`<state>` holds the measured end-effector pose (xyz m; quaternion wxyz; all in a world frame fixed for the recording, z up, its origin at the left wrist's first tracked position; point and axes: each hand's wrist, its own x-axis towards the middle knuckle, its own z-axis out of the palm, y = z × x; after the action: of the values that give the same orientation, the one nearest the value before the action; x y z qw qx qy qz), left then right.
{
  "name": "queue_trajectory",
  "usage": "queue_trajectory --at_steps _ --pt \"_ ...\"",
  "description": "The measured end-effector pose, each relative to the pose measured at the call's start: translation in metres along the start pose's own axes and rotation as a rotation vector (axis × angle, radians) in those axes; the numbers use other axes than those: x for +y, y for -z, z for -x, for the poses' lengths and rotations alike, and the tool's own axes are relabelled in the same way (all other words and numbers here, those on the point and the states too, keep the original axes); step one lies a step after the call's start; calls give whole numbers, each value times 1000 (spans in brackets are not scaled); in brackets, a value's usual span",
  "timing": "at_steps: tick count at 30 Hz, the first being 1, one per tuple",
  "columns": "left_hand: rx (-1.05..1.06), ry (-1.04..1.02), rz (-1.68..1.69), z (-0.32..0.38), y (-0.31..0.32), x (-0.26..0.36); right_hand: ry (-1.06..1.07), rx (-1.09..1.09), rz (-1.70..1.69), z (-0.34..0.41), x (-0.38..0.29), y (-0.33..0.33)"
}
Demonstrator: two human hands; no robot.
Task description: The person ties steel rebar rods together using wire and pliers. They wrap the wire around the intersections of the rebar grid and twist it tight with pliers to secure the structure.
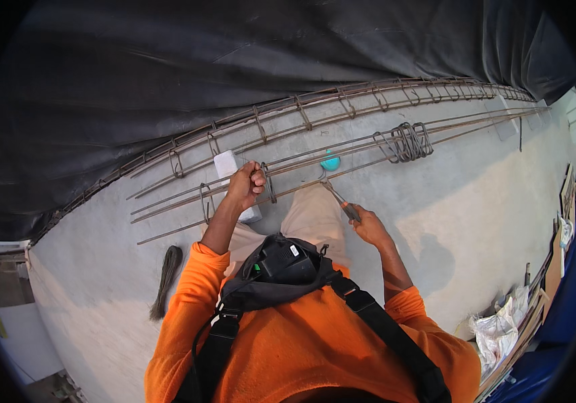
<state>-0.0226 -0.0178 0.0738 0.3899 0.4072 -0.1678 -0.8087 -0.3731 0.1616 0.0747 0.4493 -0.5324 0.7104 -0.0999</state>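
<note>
My left hand [245, 184] is curled into a fist at the upper steel reinforcing bars [313, 160], beside a rebar stirrup [269, 182]. Whether it grips a bar or a piece of tie wire is hidden by the fingers. In my right hand [369, 226] is a pair of end-cutting pincers [341, 200], its jaws close to the lower bar [293, 190]. Another stirrup [206, 204] hangs around the bars to the left. A bunch of stirrups [405, 143] is gathered on them farther right. A white block [226, 164] lies under the bars, partly covered by my left hand.
A turquoise round object [330, 161] sits behind the bars. Beyond runs a long rebar cage [300, 112] along black sheeting [167, 65]. A bundle of tie wire [168, 282] lies on the concrete floor [101, 282] at left. White sacking [497, 330] and boards [552, 277] line the right edge.
</note>
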Motion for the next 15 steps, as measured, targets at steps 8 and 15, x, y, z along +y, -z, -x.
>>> queue_trajectory --at_steps 8,15 --pt "-220 211 -734 50 -40 -4 168 589 127 15 -15 -15" --pt "-422 4 -1525 57 -44 -32 969 384 514 -6 -149 -27"
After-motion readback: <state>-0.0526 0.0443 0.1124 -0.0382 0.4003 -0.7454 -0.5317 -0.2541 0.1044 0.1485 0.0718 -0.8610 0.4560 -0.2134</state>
